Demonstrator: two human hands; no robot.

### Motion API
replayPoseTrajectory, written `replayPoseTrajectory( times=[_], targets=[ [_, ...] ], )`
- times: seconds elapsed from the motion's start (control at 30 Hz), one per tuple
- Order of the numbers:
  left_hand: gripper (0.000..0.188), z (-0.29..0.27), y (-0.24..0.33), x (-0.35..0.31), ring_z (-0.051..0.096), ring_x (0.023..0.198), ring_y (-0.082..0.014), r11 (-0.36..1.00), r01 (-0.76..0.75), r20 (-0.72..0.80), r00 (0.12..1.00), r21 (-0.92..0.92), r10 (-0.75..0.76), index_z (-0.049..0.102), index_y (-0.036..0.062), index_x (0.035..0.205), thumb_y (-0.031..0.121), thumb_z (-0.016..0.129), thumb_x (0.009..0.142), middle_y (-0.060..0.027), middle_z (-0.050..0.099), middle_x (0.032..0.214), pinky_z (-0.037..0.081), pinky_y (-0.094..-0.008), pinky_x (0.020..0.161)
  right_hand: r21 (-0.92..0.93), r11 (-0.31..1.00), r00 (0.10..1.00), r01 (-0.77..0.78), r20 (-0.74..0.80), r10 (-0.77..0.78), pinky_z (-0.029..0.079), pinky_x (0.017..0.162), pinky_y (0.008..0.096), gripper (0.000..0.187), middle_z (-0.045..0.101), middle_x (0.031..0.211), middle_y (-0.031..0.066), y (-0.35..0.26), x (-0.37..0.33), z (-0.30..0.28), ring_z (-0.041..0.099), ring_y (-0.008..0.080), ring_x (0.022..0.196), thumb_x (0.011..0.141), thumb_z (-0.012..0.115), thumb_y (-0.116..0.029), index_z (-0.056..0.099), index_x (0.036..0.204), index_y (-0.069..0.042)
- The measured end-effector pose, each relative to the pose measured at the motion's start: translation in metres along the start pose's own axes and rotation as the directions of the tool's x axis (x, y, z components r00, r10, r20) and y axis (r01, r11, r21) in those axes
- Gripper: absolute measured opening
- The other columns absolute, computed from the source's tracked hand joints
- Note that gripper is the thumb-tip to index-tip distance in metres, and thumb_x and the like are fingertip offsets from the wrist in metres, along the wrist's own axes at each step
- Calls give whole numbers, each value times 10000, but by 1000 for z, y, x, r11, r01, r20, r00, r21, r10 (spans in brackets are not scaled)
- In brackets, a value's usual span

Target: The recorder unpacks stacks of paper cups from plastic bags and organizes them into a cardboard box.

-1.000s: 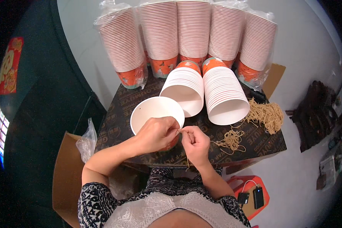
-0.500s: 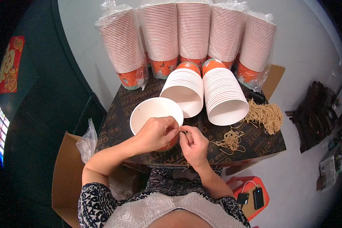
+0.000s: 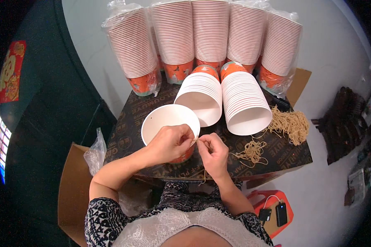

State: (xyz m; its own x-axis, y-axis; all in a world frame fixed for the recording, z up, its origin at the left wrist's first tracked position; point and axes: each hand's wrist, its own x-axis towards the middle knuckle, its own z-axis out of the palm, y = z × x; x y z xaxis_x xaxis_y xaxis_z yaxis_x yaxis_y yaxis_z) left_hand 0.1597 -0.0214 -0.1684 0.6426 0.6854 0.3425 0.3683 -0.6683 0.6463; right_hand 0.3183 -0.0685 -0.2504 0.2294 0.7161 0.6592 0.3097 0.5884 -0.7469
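Note:
A large paper cup (image 3: 163,117), white inside and orange outside, stands upright near the table's front edge, with a small hole below its left rim. My left hand (image 3: 172,142) is closed in a pinch over the cup's right rim, thumb and forefinger on a tan cord. Just right of the rim, my right hand (image 3: 213,153) pinches the same thin cord (image 3: 205,176), whose tail hangs down below the fingers. A short pile of tan cords (image 3: 251,153) lies to the right of my right hand. My fingers partly hide the cord at the rim.
Two nested stacks of cups, a left one (image 3: 198,103) and a right one (image 3: 247,105), lie behind the cup. Tall plastic-wrapped stacks (image 3: 210,33) line the back. A bigger cord bundle (image 3: 292,125) rests at right. An open cardboard box (image 3: 72,185) and a red stool (image 3: 287,206) flank the table.
My right hand has shifted slightly right, away from the left, and the gap between my fingertips has widened a little. The cup stays in place.

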Motion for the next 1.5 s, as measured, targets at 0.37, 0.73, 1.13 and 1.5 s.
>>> replayPoseTrajectory(
  times=[0.37,0.73,1.13,1.5],
  targets=[
    [69,2,-2,-1,652,607,-304,994,-83,22,996,69,81,623,1,834,57,643,801,-157,640,673,509,-367,564,67,994,992,-82,-86,87,411,484,260,84,590,699,53,-6,0,8,534,89,564,855,664,-2,619,926,2],
    [52,0,0,4,659,602,-279,996,-88,10,996,32,88,624,-16,823,29,639,802,-156,647,673,513,-343,562,-323,899,955,295,75,-286,460,484,351,149,545,722,87,-10,11,-9,580,250,552,764,703,-4,649,902,-23],
    [76,1,3,7,672,646,-295,999,-33,7,999,7,33,636,-17,855,53,644,829,-175,655,709,522,-358,595,-240,943,967,229,-52,-248,428,473,329,141,510,699,86,-7,6,1,543,213,539,762,701,15,642,887,-11],
    [131,-1,9,6,673,711,-193,996,29,71,997,79,-35,631,-13,946,11,671,823,-133,670,782,535,-316,653,706,456,817,-542,313,485,225,450,192,79,479,630,-73,-3,3,-6,339,3,506,905,615,-53,661,883,7]
  ],
)
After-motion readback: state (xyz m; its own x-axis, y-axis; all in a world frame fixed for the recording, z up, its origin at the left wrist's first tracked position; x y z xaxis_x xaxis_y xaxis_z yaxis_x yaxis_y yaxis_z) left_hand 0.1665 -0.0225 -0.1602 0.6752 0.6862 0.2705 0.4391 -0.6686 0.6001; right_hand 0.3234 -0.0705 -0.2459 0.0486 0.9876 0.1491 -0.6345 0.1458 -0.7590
